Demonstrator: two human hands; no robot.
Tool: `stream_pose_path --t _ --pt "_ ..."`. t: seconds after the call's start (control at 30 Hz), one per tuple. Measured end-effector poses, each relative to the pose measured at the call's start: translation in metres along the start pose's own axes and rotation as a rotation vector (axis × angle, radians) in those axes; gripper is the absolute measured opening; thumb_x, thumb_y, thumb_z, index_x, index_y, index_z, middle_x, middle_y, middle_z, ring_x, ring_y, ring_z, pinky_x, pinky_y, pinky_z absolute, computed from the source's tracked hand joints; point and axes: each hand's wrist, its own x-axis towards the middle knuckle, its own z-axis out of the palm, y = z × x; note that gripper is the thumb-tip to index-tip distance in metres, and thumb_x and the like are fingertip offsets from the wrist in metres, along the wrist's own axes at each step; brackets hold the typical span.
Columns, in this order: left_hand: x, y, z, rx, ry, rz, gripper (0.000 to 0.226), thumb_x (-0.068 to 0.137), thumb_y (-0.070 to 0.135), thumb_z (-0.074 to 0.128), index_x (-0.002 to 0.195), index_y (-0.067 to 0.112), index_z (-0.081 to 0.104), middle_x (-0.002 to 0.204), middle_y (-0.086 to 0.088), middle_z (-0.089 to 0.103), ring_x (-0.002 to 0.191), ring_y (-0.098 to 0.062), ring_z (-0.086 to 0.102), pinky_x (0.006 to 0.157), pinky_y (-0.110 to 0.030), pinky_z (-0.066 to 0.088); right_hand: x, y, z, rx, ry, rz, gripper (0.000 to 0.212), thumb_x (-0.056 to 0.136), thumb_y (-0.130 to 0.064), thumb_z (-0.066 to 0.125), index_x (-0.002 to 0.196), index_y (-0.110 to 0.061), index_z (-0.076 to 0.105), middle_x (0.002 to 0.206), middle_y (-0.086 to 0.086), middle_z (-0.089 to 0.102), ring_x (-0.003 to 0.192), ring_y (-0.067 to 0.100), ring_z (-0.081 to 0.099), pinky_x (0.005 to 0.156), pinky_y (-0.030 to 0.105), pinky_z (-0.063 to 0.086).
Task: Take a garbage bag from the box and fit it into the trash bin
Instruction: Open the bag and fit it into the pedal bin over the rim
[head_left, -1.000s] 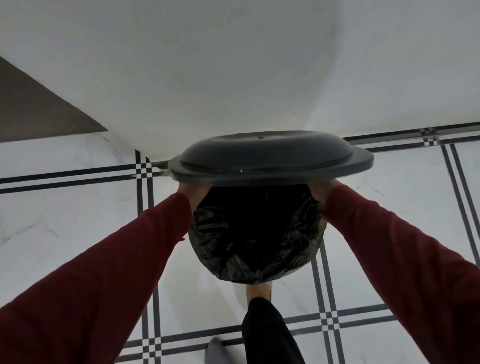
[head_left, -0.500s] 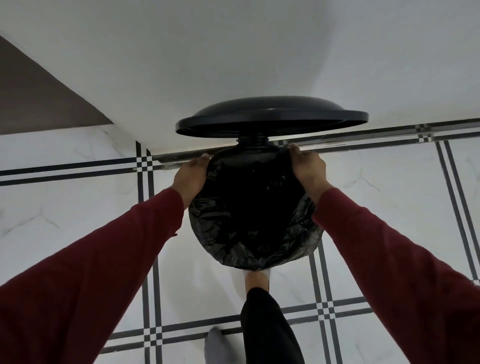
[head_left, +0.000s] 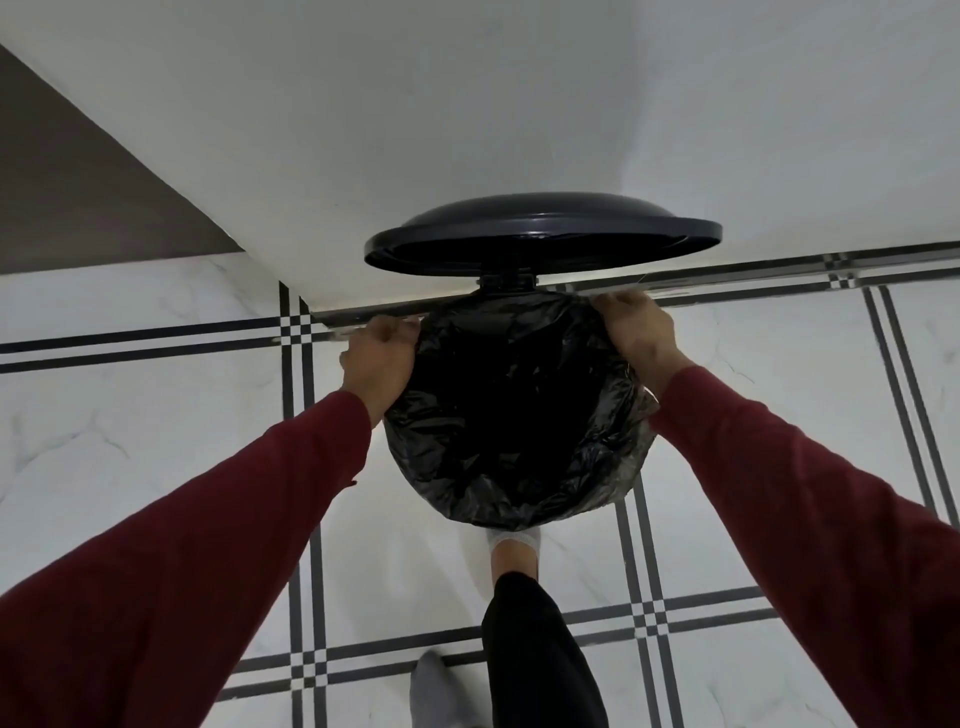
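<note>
A round pedal trash bin stands on the tiled floor against the wall, its dark lid (head_left: 543, 228) raised above it. A black garbage bag (head_left: 514, 415) lines the bin, its crinkled edge folded over the rim all round and hiding the bin's body. My left hand (head_left: 376, 361) grips the bag's edge at the far left of the rim. My right hand (head_left: 641, 332) grips the bag's edge at the far right. The garbage bag box is out of view.
A white wall (head_left: 467, 130) rises right behind the bin. A foot in a white sock (head_left: 514, 551) reaches under the bin's near side. A grey-socked foot (head_left: 436, 691) stands on the white tiled floor (head_left: 130, 441) with black lines.
The lid has swung up from over my hands to stand raised behind the bin. Both hands have moved toward the back of the rim and now grip the bag's edge there.
</note>
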Motion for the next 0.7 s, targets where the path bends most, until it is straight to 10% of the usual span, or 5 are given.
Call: stream_pose_path --t 0.17,0.5,0.7 --pt "-0.005 0.013 0.010 -0.035 -0.082 0.028 0.049 0.091 0.059 0.051 0.119 0.023 0.068 0.108 -0.002 0.069 0.117 -0.033 0.064 0.109 -0.048 0.048 0.003 -0.008 0.009 0.184 -0.102 0.108 0.057 0.081 -0.067 0.059 0.096 -0.013 0.073 0.108 0.007 0.073 0.102 0.028 0.067 0.102 0.041 0.052" --pt "0.004 0.019 0.017 0.003 -0.064 -0.045 0.049 0.090 0.059 0.046 0.107 0.019 0.070 0.120 -0.010 0.070 0.116 -0.034 0.062 0.109 -0.047 0.046 0.031 -0.007 0.022 0.363 -0.189 0.237 0.026 0.069 -0.033 0.062 0.083 -0.015 0.074 0.080 0.005 0.074 0.069 0.024 0.070 0.074 0.037 0.057" --pt "0.005 0.023 0.019 0.061 -0.062 -0.018 0.047 0.103 0.048 0.045 0.122 0.011 0.067 0.127 -0.014 0.067 0.121 -0.035 0.060 0.110 -0.046 0.045 0.025 -0.012 0.023 0.075 0.001 0.152 0.055 0.093 -0.050 0.051 0.125 -0.008 0.069 0.126 0.013 0.069 0.120 0.033 0.062 0.103 0.035 0.047"
